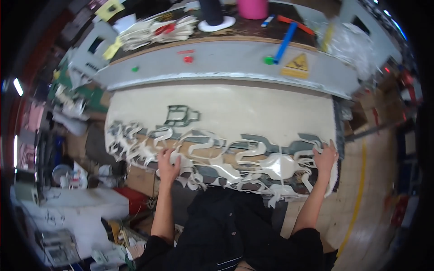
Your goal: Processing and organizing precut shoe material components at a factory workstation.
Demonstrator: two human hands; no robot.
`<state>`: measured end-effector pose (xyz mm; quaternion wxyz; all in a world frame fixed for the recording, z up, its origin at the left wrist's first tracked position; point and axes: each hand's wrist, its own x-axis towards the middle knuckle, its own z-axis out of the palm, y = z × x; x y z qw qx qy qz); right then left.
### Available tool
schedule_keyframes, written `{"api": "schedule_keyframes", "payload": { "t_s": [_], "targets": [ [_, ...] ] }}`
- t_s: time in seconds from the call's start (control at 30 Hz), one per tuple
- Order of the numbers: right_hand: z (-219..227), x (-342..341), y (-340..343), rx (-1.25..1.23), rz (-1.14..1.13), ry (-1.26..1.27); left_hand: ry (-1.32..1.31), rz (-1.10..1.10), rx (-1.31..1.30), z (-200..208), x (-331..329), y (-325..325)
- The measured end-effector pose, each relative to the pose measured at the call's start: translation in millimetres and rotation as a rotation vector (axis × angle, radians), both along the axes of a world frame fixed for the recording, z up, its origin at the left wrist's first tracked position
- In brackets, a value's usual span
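Across the front of the machine bed lies a tangled web of cut-out scrap, in glossy white and grey-green strips with holes and curves. My left hand rests on its left part, thumb and forefinger apart. At its right end, my right hand touches the looped strips beside the sheet's edge, fingers spread. Behind the scrap stretches a cream sheet. On it stands a dark green frame-shaped piece, probably a cutting die, apart from both hands.
A grey machine beam with coloured buttons crosses behind the sheet. Above it are a stack of cream pieces, a pink cylinder and a blue-and-orange tool. A cardboard box stands at left; a yellow floor line runs at right.
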<state>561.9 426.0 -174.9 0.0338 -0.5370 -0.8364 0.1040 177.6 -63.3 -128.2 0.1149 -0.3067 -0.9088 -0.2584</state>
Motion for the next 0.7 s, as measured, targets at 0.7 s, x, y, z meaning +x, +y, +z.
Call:
{"api": "schedule_keyframes", "payload": {
  "t_s": [0.7],
  "targets": [
    [423, -438, -340, 0.39, 1.277, 0.593, -0.071, -0.773, -0.343, 0, -264, 106]
  ]
}}
